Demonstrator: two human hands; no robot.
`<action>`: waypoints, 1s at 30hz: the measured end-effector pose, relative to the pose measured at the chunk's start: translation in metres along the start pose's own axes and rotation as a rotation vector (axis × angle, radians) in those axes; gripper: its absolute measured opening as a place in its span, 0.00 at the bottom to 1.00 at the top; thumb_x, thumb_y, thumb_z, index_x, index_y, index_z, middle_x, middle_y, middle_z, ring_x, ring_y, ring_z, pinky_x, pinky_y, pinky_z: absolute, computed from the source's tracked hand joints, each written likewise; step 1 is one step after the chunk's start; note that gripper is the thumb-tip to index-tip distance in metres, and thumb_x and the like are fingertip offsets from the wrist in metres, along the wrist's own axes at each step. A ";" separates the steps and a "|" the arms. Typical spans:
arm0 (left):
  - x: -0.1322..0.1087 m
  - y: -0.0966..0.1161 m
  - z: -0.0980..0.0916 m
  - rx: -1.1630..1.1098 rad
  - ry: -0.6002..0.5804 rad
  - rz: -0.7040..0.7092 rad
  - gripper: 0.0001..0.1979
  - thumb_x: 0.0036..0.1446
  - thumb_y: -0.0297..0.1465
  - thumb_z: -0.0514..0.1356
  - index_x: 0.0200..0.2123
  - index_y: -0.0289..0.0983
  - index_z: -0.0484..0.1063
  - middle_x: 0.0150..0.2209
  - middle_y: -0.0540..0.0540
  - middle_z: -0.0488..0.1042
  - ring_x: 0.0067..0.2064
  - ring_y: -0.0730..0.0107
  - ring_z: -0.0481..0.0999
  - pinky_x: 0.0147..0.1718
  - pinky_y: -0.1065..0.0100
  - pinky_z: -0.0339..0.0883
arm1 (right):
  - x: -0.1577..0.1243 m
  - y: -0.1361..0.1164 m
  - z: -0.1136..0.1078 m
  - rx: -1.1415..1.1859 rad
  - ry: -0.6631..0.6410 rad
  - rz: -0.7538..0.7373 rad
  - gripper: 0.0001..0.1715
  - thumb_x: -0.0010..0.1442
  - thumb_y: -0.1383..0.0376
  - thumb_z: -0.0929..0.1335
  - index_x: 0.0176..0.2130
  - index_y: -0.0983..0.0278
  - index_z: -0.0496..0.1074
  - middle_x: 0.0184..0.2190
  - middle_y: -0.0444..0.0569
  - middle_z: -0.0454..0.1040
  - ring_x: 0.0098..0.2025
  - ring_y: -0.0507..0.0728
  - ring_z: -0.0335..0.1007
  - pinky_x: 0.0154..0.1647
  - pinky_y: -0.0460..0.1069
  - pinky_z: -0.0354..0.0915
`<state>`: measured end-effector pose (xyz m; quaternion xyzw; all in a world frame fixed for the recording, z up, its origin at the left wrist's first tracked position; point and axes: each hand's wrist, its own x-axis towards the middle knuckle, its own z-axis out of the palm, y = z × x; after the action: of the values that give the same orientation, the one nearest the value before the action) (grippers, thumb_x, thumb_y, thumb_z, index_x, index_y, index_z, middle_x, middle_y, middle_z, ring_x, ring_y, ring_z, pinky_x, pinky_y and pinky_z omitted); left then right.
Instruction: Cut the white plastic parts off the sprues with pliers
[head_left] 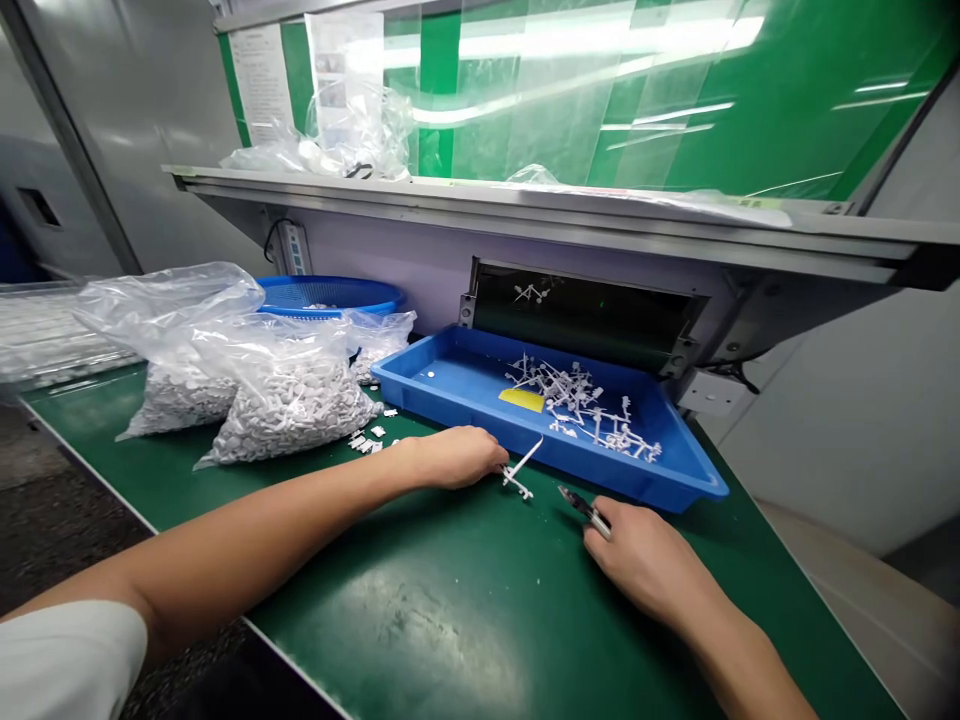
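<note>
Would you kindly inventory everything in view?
Table: one, green, foreground
Filled bags: three, clear, table's left
Loose pieces: several, white, beside bags
Basket: one, blue, behind bags
Tray: one, blue, table's rear
Branched pieces: many, white, inside tray
Flat piece: one, yellow, inside tray
Shelf: one, grey, above table
Crumpled plastic: some, clear, on shelf
Sheets: two, white, above shelf
Power strip: one, white, beneath shelf
Small box: one, white, right
Held sprig: one, white, left hand
Tool: one, black and silver, right hand
Left hand: one, bare, centre
Right hand: one, bare, right

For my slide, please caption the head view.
Left hand with white branched piece, right hand with pointed tool, beside blue tray.
</note>
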<state>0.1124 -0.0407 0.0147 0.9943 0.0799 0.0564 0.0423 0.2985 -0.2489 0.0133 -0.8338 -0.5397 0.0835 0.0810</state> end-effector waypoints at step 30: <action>-0.014 0.040 0.007 -0.588 0.391 0.019 0.13 0.65 0.35 0.56 0.49 0.38 0.73 0.40 0.49 0.79 0.39 0.73 0.77 0.38 0.78 0.64 | -0.002 -0.024 0.017 -0.026 0.302 -0.148 0.09 0.61 0.59 0.60 0.40 0.56 0.65 0.36 0.45 0.70 0.39 0.59 0.67 0.32 0.51 0.61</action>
<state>0.1053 -0.0828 0.0102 0.9107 0.0573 0.2665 0.3104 0.2722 -0.2401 0.0021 -0.7959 -0.5823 -0.0558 0.1560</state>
